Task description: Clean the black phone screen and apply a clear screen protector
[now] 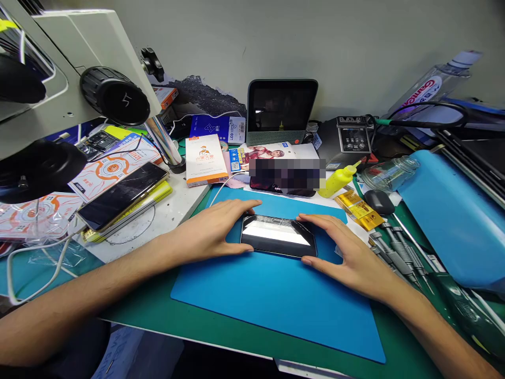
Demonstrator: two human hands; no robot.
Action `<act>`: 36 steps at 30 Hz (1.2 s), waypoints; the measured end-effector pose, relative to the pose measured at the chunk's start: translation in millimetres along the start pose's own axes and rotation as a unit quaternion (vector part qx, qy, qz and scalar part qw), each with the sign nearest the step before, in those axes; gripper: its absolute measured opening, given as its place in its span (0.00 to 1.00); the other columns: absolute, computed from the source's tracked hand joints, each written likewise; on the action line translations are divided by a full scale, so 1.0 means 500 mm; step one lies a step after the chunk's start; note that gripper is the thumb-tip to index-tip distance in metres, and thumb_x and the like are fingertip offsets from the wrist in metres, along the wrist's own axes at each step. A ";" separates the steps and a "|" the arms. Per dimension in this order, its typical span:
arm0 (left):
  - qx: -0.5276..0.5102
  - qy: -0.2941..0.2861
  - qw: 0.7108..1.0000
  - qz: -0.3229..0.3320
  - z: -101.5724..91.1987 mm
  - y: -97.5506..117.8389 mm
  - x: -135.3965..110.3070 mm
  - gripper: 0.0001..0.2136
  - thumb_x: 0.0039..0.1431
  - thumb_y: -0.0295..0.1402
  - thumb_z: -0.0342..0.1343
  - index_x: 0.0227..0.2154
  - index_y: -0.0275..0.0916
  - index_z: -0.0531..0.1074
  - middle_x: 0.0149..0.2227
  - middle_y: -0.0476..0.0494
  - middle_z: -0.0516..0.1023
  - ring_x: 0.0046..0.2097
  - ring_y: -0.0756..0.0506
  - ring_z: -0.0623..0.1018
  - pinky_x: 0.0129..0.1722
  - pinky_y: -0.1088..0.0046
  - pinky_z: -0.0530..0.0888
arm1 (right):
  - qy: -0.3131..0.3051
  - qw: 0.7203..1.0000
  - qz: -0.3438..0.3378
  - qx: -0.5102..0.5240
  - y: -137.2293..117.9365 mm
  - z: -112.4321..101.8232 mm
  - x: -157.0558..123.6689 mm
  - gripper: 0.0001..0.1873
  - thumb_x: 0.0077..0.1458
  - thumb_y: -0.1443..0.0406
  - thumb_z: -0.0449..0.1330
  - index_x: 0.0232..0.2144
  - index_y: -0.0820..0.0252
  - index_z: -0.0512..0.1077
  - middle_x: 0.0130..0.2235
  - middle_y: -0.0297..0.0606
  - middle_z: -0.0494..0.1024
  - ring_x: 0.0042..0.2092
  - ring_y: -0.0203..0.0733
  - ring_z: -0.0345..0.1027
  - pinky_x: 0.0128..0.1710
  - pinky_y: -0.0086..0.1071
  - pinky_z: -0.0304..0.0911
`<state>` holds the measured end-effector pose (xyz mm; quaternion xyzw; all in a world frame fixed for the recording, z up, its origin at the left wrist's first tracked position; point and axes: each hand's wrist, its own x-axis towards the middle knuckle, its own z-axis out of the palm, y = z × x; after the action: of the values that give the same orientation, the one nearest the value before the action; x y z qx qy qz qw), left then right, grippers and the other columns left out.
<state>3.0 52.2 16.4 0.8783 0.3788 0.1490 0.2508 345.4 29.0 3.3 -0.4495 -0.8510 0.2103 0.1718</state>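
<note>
A black smartphone (pixel 278 235) lies flat, screen up, on a blue work mat (pixel 276 295). My left hand (pixel 215 229) grips its left end, thumb at the near edge and fingers along the far edge. My right hand (pixel 347 250) holds the right end the same way, thumb near the front corner and fingers over the far corner. Both hands rest on the mat.
A microscope (pixel 59 79) stands at the left above another phone (pixel 122 196) on a yellow pad. Boxes (pixel 205 159), a small screen (pixel 281 110), a soldering station (pixel 351 138), a yellow bottle (pixel 339 180), a glass jar (pixel 390 172), screwdrivers (pixel 398 252) and a second blue mat (pixel 450 216) crowd the back and right.
</note>
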 end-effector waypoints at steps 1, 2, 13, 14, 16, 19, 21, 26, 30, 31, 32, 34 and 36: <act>0.001 0.001 1.000 0.001 0.000 -0.001 0.000 0.38 0.63 0.45 0.66 0.70 0.43 0.56 0.66 0.35 0.72 0.65 0.33 0.74 0.64 0.54 0.72 | 0.000 1.000 -0.002 -0.002 0.001 0.000 0.000 0.36 0.64 0.49 0.64 0.69 0.44 0.58 0.66 0.44 0.71 0.66 0.57 0.67 0.67 0.55 0.65; 0.002 0.000 1.000 0.002 0.001 -0.002 0.000 0.38 0.63 0.45 0.66 0.70 0.43 0.56 0.66 0.35 0.72 0.66 0.33 0.73 0.64 0.53 0.72 | 0.001 1.000 -0.005 -0.003 0.001 0.001 0.000 0.37 0.64 0.49 0.64 0.69 0.45 0.58 0.66 0.44 0.71 0.66 0.57 0.67 0.66 0.55 0.65; 0.025 -0.010 0.999 0.017 0.000 -0.004 -0.002 0.37 0.65 0.46 0.64 0.71 0.44 0.55 0.68 0.35 0.70 0.67 0.34 0.72 0.64 0.54 0.72 | 0.005 1.000 -0.003 -0.009 -0.003 0.000 -0.001 0.38 0.63 0.50 0.64 0.71 0.42 0.57 0.67 0.41 0.71 0.66 0.56 0.67 0.66 0.52 0.65; 0.027 -0.010 0.999 0.021 0.000 -0.004 -0.002 0.37 0.65 0.46 0.64 0.71 0.45 0.55 0.68 0.35 0.70 0.67 0.34 0.72 0.64 0.53 0.72 | 0.004 1.000 -0.002 -0.010 -0.003 0.001 -0.001 0.38 0.63 0.50 0.64 0.71 0.42 0.56 0.67 0.42 0.70 0.66 0.57 0.66 0.66 0.53 0.65; 0.028 -0.010 0.999 0.025 0.001 -0.005 -0.003 0.36 0.65 0.45 0.64 0.71 0.46 0.55 0.68 0.35 0.69 0.67 0.34 0.72 0.63 0.54 0.72 | 0.003 1.000 -0.004 -0.011 -0.002 0.001 -0.001 0.38 0.64 0.50 0.64 0.71 0.43 0.56 0.67 0.42 0.70 0.67 0.57 0.66 0.66 0.54 0.65; 0.029 -0.011 0.999 0.034 0.000 -0.005 -0.003 0.36 0.65 0.44 0.64 0.71 0.46 0.55 0.68 0.36 0.69 0.67 0.34 0.71 0.64 0.54 0.72 | 0.002 1.000 -0.007 -0.013 -0.001 0.002 0.000 0.38 0.64 0.51 0.64 0.71 0.43 0.56 0.67 0.43 0.70 0.67 0.57 0.66 0.66 0.54 0.64; 0.031 -0.015 0.998 0.044 -0.002 -0.004 -0.002 0.37 0.65 0.44 0.64 0.71 0.46 0.54 0.67 0.36 0.69 0.67 0.34 0.71 0.64 0.54 0.72 | 0.004 1.000 -0.008 -0.014 -0.001 0.002 0.000 0.38 0.64 0.50 0.64 0.71 0.43 0.56 0.67 0.43 0.70 0.66 0.58 0.66 0.66 0.54 0.65; 0.032 -0.024 0.998 0.049 -0.008 0.002 -0.001 0.37 0.66 0.41 0.64 0.72 0.45 0.53 0.66 0.34 0.70 0.65 0.34 0.73 0.63 0.54 0.72 | 0.007 1.000 -0.010 -0.012 -0.003 0.002 0.001 0.38 0.63 0.50 0.65 0.71 0.42 0.57 0.67 0.42 0.71 0.66 0.57 0.67 0.66 0.54 0.65; 0.019 -0.019 0.999 0.041 -0.008 0.003 -0.002 0.37 0.65 0.41 0.64 0.72 0.47 0.54 0.65 0.36 0.71 0.65 0.33 0.73 0.63 0.54 0.73 | 0.007 1.000 -0.005 -0.011 -0.004 0.002 0.000 0.38 0.63 0.50 0.65 0.71 0.43 0.58 0.67 0.43 0.71 0.66 0.59 0.67 0.66 0.55 0.65; 0.016 -0.017 0.999 0.040 -0.008 0.003 -0.002 0.36 0.65 0.41 0.64 0.72 0.48 0.54 0.65 0.36 0.71 0.65 0.33 0.73 0.63 0.54 0.73 | 0.006 1.000 -0.006 -0.011 -0.004 0.001 0.000 0.38 0.63 0.50 0.65 0.71 0.43 0.58 0.67 0.43 0.71 0.66 0.59 0.67 0.66 0.56 0.65; 0.014 -0.016 0.999 0.041 -0.007 0.003 -0.002 0.36 0.65 0.41 0.64 0.72 0.48 0.54 0.65 0.36 0.71 0.66 0.34 0.72 0.64 0.54 0.72 | 0.004 1.000 -0.007 -0.011 -0.004 0.001 0.000 0.38 0.63 0.50 0.64 0.71 0.43 0.58 0.67 0.43 0.71 0.66 0.59 0.67 0.66 0.56 0.65; 0.013 -0.015 0.999 0.043 -0.007 0.004 -0.003 0.35 0.66 0.41 0.64 0.71 0.48 0.55 0.66 0.37 0.70 0.66 0.34 0.72 0.65 0.54 0.71 | -0.001 1.000 -0.010 -0.013 -0.004 0.000 0.000 0.38 0.64 0.51 0.64 0.71 0.43 0.57 0.68 0.43 0.70 0.67 0.59 0.66 0.66 0.55 0.64; 0.017 -0.019 0.999 0.042 -0.007 0.005 -0.003 0.35 0.66 0.41 0.63 0.71 0.47 0.55 0.66 0.37 0.70 0.67 0.35 0.72 0.65 0.55 0.71 | -0.006 1.000 -0.012 -0.014 -0.004 -0.001 -0.001 0.38 0.64 0.51 0.64 0.71 0.43 0.56 0.68 0.42 0.69 0.67 0.57 0.66 0.67 0.54 0.64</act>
<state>2.1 51.0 20.7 0.9001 0.3393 0.1362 0.2370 344.4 27.9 4.7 -0.4406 -0.8600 0.1990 0.1633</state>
